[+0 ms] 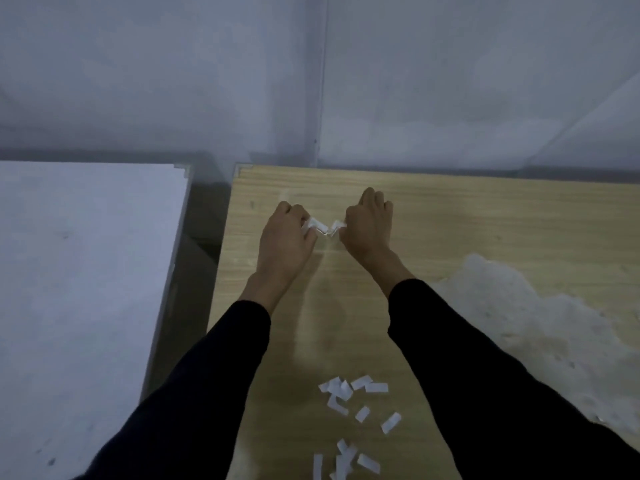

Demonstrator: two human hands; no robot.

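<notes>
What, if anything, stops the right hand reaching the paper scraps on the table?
Probably yes: only bare table separates the right hand from the paper scraps, but it pinches a strip.

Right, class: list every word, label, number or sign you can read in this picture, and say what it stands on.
There is no readable text.
The paper strip pinched between the left hand and the right hand looks plain white.
The cut paper pieces on the wooden table show no print, though the picture is blurred.
</notes>
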